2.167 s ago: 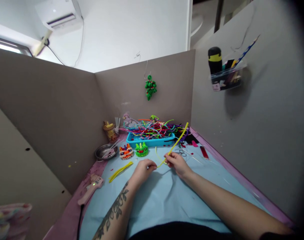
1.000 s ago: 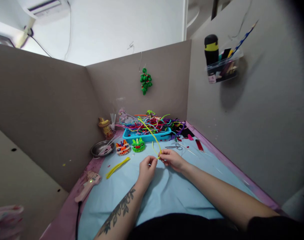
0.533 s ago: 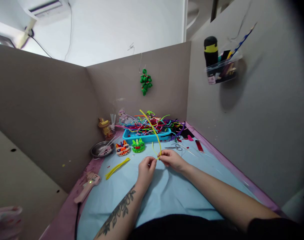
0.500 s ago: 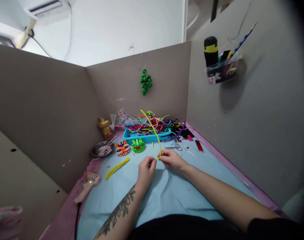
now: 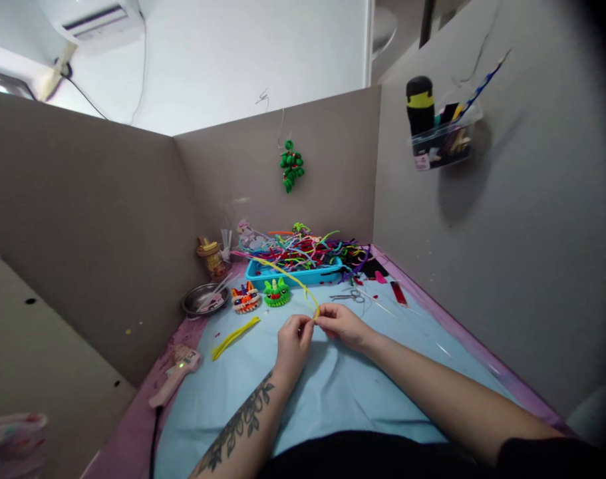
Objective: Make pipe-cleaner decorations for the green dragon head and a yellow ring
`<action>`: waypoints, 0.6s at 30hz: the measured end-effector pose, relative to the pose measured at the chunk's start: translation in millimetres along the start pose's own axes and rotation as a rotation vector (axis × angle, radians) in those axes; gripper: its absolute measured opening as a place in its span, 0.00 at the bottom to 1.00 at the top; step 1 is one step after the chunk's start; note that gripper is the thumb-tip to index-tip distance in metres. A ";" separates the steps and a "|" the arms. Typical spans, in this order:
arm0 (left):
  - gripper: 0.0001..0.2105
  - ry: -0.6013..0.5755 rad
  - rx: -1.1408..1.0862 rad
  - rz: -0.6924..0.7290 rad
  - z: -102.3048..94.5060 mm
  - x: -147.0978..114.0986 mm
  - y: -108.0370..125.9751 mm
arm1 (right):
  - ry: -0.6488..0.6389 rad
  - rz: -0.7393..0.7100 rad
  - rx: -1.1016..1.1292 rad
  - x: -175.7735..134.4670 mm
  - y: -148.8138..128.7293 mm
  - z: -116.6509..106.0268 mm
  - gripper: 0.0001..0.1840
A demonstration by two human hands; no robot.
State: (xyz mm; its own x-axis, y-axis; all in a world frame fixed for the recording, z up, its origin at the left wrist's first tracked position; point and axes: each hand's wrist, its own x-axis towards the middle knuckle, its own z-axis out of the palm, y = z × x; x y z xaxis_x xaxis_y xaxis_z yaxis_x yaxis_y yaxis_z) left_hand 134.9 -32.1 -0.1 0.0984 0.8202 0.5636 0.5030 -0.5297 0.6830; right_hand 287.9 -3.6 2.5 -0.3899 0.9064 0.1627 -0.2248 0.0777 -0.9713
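Above the blue cloth [image 5: 342, 386], in the middle of the work surface, a yellow strip [image 5: 307, 289] runs between the two hands, its lower end caught at their fingertips. The left hand [image 5: 293, 339] pinches that end with thumb and forefinger pressed together; the tip itself is hidden by the fingers. Just beside it, almost touching, the right hand [image 5: 343, 324] grips the strip between thumb and fingertips a little farther along. From there the rest of the strip bends up and away to the left, beyond both hands, its free end seen against the left part of the blue tray [image 5: 327, 275] heaped with coloured stems [image 5: 303, 253]; whether it touches them cannot be told. Left of the left hand, well apart from it, a bundle of yellow strips [image 5: 235, 338] lies on the cloth. Beyond the hands, in front of the tray, a green figure [image 5: 277, 293] sits beside an orange figure [image 5: 245, 299]. Scissors [image 5: 350, 296] lie just past the right hand, near the tray's right end.
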 end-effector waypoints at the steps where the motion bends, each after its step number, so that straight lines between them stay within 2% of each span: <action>1: 0.08 0.006 -0.006 -0.004 0.1 0.1 0.9 | -0.003 -0.011 -0.005 -0.4 -0.3 1.0 0.11; 5: 0.07 0.015 -0.048 -0.028 -0.6 1.0 3.7 | 0.033 -0.054 -0.080 -2.4 -6.9 4.0 0.10; 10: 0.08 0.046 -0.126 -0.022 -4.5 3.6 4.6 | 0.029 -0.105 -0.374 -7.3 -18.9 6.6 0.07; 14: 0.08 0.002 -0.142 0.021 -6.3 6.0 4.3 | 0.019 -0.119 -0.540 -8.3 -16.7 5.0 0.05; 18: 0.07 -0.034 -0.151 0.015 -5.3 6.4 3.2 | 0.009 -0.103 -0.580 -5.9 -10.6 -0.7 0.05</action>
State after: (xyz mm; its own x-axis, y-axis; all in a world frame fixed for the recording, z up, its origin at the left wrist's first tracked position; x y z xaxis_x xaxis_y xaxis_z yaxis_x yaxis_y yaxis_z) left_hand 132.6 -29.7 8.2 0.1350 0.8172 0.5603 0.3666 -0.5665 0.7380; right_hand 293.3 -9.5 11.7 -0.3836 0.8856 0.2619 0.2653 0.3773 -0.8873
